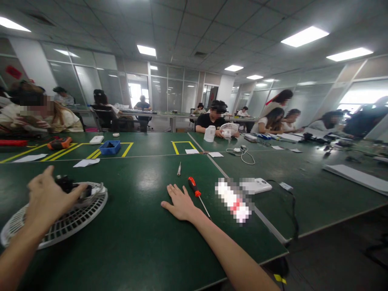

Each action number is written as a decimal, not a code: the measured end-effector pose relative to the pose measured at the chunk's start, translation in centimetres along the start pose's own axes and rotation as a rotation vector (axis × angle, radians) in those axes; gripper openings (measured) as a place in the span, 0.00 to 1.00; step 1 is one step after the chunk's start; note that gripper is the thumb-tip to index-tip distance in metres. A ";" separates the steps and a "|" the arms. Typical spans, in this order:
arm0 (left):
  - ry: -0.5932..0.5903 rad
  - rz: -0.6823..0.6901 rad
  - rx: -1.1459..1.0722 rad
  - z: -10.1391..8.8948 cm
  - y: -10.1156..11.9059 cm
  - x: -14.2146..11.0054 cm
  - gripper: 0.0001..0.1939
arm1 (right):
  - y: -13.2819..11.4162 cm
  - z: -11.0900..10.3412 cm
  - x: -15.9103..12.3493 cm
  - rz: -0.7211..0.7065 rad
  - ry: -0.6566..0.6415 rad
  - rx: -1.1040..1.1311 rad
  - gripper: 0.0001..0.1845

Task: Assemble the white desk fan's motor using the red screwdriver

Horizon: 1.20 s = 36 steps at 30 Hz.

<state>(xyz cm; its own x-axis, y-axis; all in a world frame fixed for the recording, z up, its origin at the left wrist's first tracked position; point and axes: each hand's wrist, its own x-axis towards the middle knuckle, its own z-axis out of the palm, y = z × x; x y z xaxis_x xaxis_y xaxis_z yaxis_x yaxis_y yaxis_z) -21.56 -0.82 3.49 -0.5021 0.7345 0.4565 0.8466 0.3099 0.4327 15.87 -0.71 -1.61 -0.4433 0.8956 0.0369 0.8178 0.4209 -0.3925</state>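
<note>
White fan grille (72,221) lies on the green table (136,246) at 8 o'clock from the centre of the head view, and we see a black part (64,184) standing on it. Our left hand (50,198) is over the grille, thumb and fingers spread wide; we cannot tell whether it touches the black part. Our right hand (179,203) is at 6 o'clock, palm down with fingers apart, gripping nothing. At its 1 o'clock we have a red-and-black screwdriver (194,186), its shaft pointing to 5 o'clock; at its 12 o'clock lies a small screwdriver (179,169), well apart from the grille. Toward 9 o'clock we find a blue tray (109,151), with a paper slip (86,162) near it. At 4 o'clock we see a white device (262,185), partly pixelated. Toward 1 o'clock, across the table, a person in a black top (203,121) sits behind a white bottle (209,134).
</note>
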 end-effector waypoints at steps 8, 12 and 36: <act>-0.018 0.250 -0.078 2.4 9.4 -5.7 0.43 | -0.1 -0.3 0.1 0.005 -0.008 0.018 0.43; 0.002 0.320 -0.113 4.0 11.0 -6.7 0.41 | 0.0 -0.1 0.2 0.009 0.024 0.040 0.42; -0.095 0.626 -0.400 5.3 10.7 -7.1 0.35 | 0.7 -0.9 0.3 0.065 0.570 0.285 0.25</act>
<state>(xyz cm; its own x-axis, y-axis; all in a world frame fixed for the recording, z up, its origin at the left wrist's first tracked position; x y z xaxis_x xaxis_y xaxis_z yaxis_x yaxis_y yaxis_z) -8.02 0.44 0.76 0.0857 0.7562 0.6487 0.8314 -0.4131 0.3717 16.65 -0.04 -1.04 -0.0674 0.8869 0.4571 0.6718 0.3790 -0.6364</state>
